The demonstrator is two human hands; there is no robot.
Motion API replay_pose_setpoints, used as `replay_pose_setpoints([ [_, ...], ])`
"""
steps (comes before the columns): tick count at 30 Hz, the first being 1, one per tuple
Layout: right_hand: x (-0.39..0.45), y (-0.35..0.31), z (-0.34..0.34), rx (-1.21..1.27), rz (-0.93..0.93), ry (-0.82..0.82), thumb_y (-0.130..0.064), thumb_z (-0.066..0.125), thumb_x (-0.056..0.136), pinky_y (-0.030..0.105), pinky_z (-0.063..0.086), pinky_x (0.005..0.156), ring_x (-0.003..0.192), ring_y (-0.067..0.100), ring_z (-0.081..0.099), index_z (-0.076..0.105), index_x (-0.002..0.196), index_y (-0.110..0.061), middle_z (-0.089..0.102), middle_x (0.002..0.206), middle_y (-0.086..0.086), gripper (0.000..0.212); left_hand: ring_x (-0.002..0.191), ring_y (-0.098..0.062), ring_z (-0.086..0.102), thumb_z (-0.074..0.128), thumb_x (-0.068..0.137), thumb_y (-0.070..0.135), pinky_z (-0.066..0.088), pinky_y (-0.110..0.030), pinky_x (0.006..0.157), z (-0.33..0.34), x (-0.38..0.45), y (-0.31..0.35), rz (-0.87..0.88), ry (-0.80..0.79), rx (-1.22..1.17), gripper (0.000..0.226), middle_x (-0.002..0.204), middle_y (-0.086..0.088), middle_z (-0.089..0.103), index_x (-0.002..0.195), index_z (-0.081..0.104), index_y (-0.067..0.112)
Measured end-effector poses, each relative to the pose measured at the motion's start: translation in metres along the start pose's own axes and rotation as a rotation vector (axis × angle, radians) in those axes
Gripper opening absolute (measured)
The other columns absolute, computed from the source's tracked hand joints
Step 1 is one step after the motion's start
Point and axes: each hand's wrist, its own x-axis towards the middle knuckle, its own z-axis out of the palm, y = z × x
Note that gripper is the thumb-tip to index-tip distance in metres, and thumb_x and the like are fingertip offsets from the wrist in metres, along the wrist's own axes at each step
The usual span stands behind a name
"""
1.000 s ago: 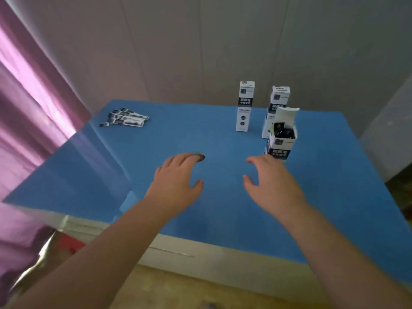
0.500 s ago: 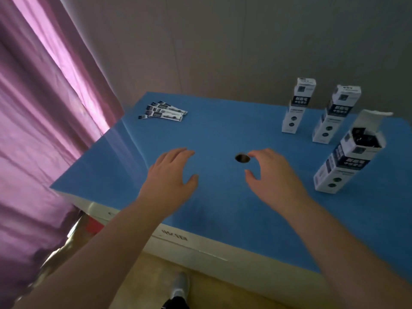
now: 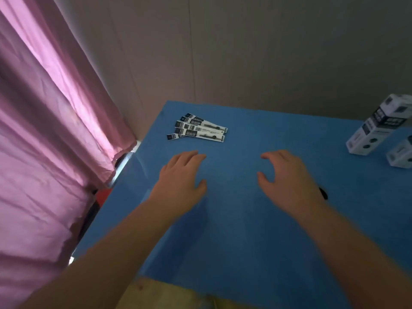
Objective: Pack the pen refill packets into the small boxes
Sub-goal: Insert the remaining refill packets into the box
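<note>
Nearest to us, two bare forearms reach in from the bottom edge over a blue surface (image 3: 245, 230). Our left hand (image 3: 181, 175) hovers palm down w/ fingers relaxed and spread, holding nothing. Our right hand (image 3: 287, 177) is beside it, well apart, fingers loosely curved, thumb out, also empty. A small dark object (image 3: 323, 194) peeks out just behind the right wrist; we can't tell what it is. Farther back, just beyond the left hand's fingertips, the pen refill packets (image 3: 197, 130) lie flat in a fanned stack near the surface's back left corner. At the far right edge, approx. level w/ the packets, two small boxes stand upright: a taller box (image 3: 376, 130) and a box cut off by the frame (image 3: 400, 156). A pink curtain (image 3: 44, 130) hangs at left; a grey wall (image 3: 267, 52) is behind everything.
</note>
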Motion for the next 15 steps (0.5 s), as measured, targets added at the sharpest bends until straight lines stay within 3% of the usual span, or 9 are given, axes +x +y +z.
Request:
replay_pose_setpoints([
  [9,0.037,-0.010,0.021,-0.014,0.055,0.030,-0.027,0.066,0.088,0.036,0.043,0.099,0.118,0.028,0.053,0.061,0.129,-0.014,0.059,0.123,0.006,0.043,0.145,-0.029,0.031,0.070,0.087,0.022,0.032,-0.048,0.116,0.029,0.097,-0.054,0.117,-0.110,0.109,0.073,0.158,-0.007,0.037,0.153,0.040,0.017],
  [15,0.048,-0.002,0.025,0.003,0.059,-0.008,-0.028,0.065,0.089,0.038,0.046,0.100,0.118,0.025,0.054,0.060,0.130,-0.015,0.059,0.121,0.003,0.043,0.155,-0.033,0.004,0.076,0.082,0.030,0.014,-0.054,0.123,0.043,0.199,-0.067,0.165,-0.323,0.390,0.106,0.168,-0.012,0.007,0.163,0.007,0.024],
])
